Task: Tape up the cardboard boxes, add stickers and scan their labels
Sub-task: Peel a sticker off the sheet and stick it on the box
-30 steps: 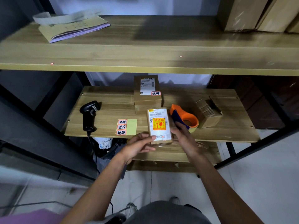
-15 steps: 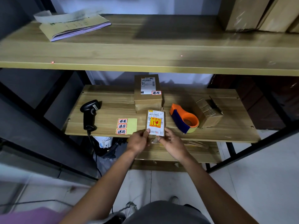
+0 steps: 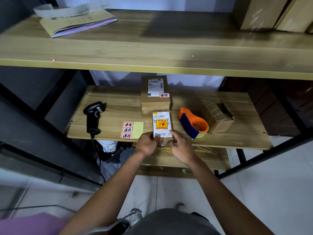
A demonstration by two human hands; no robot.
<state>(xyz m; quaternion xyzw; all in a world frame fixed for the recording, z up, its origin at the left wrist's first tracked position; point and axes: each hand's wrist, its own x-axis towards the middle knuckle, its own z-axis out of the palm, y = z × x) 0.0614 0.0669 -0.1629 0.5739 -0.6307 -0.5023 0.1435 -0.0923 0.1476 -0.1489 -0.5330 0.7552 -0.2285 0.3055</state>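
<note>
A small cardboard box [image 3: 162,126] with a white label and an orange-yellow fragile sticker lies on the wooden shelf [image 3: 118,114] near its front edge. My left hand [image 3: 148,144] grips its near left corner and my right hand [image 3: 179,146] grips its near right corner. Behind it stands a larger labelled box [image 3: 155,92] with a red-edged sticker. The orange and blue tape dispenser [image 3: 193,122] sits to the right. A yellow sticker sheet [image 3: 133,130] with three red-edged stickers lies to the left. Further left lies the black barcode scanner [image 3: 93,116].
An open, unsealed cardboard box [image 3: 220,116] sits right of the dispenser. The upper shelf [image 3: 152,51] overhangs the work shelf and carries a paper pad [image 3: 76,21] and tall boxes [image 3: 271,12]. Bags [image 3: 110,148] lie under the shelf on the left.
The small box has gone from being held up above the shelf edge to lying down on the shelf. Both hands moved forward with it and keep hold of its near end.
</note>
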